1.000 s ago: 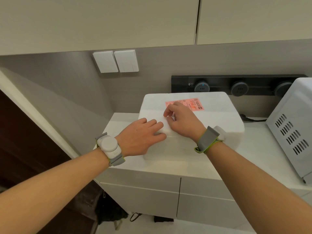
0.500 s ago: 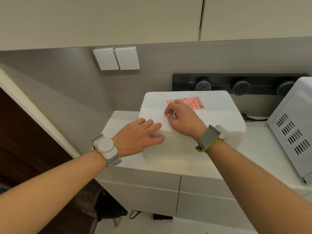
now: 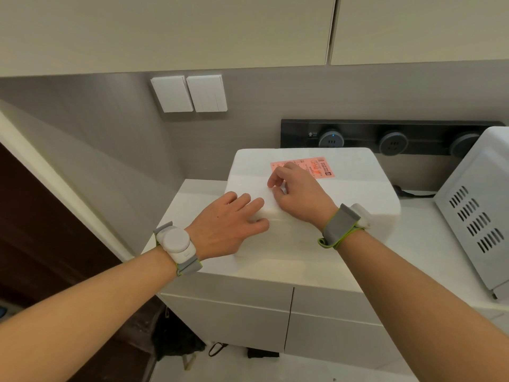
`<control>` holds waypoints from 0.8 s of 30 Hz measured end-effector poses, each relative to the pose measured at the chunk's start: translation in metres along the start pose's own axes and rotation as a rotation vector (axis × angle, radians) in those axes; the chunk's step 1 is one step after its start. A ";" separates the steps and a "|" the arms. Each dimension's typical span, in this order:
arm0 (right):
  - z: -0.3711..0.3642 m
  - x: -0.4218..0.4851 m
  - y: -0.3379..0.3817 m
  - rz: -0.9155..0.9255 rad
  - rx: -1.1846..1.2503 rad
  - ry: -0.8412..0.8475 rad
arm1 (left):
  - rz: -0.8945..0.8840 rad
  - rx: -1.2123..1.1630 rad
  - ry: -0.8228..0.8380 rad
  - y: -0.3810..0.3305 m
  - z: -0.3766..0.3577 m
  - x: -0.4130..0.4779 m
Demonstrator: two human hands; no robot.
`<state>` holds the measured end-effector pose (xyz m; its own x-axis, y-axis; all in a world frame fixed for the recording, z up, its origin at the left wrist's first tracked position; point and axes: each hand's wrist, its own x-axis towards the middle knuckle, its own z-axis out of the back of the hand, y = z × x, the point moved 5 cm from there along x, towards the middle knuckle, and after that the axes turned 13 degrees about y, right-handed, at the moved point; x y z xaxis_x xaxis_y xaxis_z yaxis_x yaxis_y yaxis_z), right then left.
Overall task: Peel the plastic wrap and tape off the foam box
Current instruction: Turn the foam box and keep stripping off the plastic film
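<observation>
Foam box (image 3: 344, 188) is set on white counter (image 3: 303, 271), just left of a white vented appliance (image 3: 479, 210). Pink label (image 3: 316, 168) is stuck on its top. Left hand (image 3: 228, 224) is laid flat on the near-left top edge, fingers straight. Right hand (image 3: 300, 194) is curled on the top, touching the label; whether anything is pinched cannot be told.

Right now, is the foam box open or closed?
Closed. The foam box shows an unbroken white top, with the pink label flat on it, and the left hand rests flat on it.
</observation>
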<state>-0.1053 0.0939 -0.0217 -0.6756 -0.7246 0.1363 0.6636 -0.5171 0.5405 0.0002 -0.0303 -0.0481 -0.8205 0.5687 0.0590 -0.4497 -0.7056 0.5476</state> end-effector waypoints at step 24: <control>-0.001 0.000 -0.001 -0.016 0.012 0.000 | 0.101 0.073 -0.128 -0.010 -0.013 -0.003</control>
<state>-0.1058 0.0936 -0.0229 -0.6862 -0.7162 0.1273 0.6486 -0.5233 0.5526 0.0027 -0.0301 -0.0647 -0.8062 0.5492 0.2199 -0.3368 -0.7317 0.5926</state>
